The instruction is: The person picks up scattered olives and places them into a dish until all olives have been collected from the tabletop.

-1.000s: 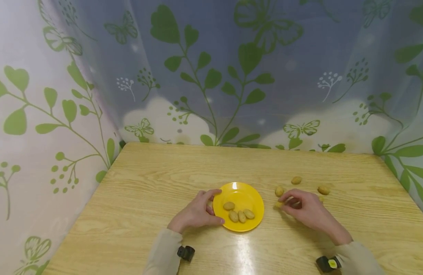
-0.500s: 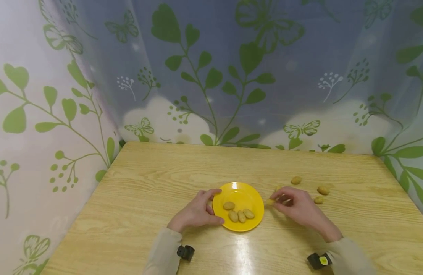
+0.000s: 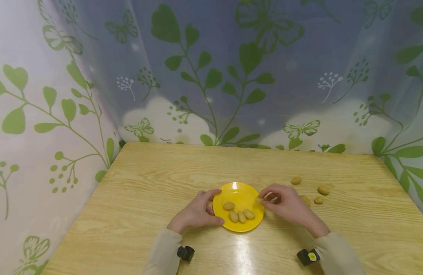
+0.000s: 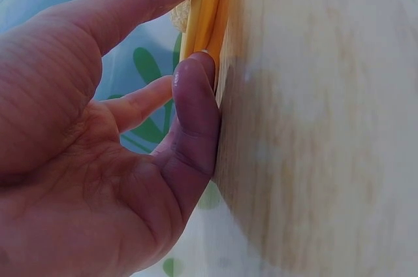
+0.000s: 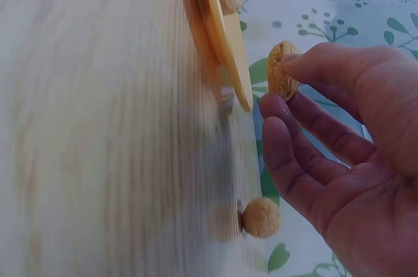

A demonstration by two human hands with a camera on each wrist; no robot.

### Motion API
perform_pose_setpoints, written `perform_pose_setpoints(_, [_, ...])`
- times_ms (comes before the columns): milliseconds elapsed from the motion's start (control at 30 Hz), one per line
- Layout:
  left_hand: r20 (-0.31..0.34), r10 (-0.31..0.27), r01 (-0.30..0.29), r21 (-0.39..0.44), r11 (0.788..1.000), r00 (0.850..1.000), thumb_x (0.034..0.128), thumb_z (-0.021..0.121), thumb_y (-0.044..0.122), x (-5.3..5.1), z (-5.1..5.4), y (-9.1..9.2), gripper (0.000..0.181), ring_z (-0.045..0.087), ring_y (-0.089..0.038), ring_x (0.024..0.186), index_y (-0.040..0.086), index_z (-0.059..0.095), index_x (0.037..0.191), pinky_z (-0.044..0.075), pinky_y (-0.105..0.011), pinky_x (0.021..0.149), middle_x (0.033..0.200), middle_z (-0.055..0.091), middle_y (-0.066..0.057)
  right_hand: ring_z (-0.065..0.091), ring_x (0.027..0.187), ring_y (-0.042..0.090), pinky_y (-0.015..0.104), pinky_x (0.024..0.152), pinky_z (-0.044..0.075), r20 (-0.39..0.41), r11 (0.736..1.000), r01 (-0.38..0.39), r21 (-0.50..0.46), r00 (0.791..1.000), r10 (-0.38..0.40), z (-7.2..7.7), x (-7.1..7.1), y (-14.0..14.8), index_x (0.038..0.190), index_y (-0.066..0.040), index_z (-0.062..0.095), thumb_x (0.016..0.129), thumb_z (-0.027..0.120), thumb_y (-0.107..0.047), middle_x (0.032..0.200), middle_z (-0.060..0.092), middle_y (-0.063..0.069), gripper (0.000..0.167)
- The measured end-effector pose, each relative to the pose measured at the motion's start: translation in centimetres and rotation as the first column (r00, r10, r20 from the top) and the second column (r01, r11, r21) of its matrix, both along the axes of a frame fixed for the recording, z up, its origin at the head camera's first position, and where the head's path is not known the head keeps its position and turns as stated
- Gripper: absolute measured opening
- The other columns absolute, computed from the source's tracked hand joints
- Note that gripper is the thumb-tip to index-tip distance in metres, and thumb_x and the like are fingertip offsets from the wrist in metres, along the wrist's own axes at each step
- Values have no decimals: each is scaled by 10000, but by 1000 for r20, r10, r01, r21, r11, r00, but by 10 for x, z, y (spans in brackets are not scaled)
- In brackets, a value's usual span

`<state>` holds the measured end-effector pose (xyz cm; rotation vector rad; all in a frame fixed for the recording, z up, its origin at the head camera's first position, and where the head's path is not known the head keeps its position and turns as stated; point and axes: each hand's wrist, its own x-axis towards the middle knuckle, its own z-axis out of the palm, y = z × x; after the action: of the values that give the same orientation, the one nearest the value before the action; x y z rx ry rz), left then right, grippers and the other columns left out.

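Note:
A yellow plate (image 3: pixel 239 227) sits on the wooden table with several small potato-like pieces (image 3: pixel 233 216) on it. Its left rim is gripped by my left hand (image 3: pixel 196 213), thumb at the front and fingers curled at the edge; the left wrist view shows fingertips against the plate's side (image 4: pixel 208 9). Between thumb and fingertips, my right hand (image 3: pixel 286 204) pinches one brown, rough-skinned piece (image 5: pixel 282 71), held at the plate's right rim. In the head view that piece is partly hidden by the fingers.
Right of the plate, loose pieces lie on the table (image 3: pixel 163 172): one at the back (image 3: pixel 296 180), one farther right (image 3: pixel 323 190), a smaller one (image 3: pixel 318 200) and another (image 3: pixel 305 200) partly behind my right hand. A patterned curtain (image 3: pixel 211 76) hangs behind the table.
My right hand has moved left with the pinched piece, from beside the loose ones to the plate's right rim. A loose piece behind that hand has come into view. My left hand stays put.

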<state>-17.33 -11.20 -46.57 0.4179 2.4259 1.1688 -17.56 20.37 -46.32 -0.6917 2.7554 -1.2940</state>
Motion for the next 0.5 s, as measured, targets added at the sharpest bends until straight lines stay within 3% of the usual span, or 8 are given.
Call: perform_pose_setpoints(500, [0, 4, -4, 3, 1000, 1000, 787, 895, 277, -1, -3, -1, 886, 588, -143, 868, 195, 432, 1538, 495, -269, 771, 1316, 457, -131, 707, 884, 116, 246, 740, 584, 13, 998, -69, -10, 998, 69, 0, -2, -23, 1020, -162, 746, 910, 759, -98, 1041, 746, 24, 128])
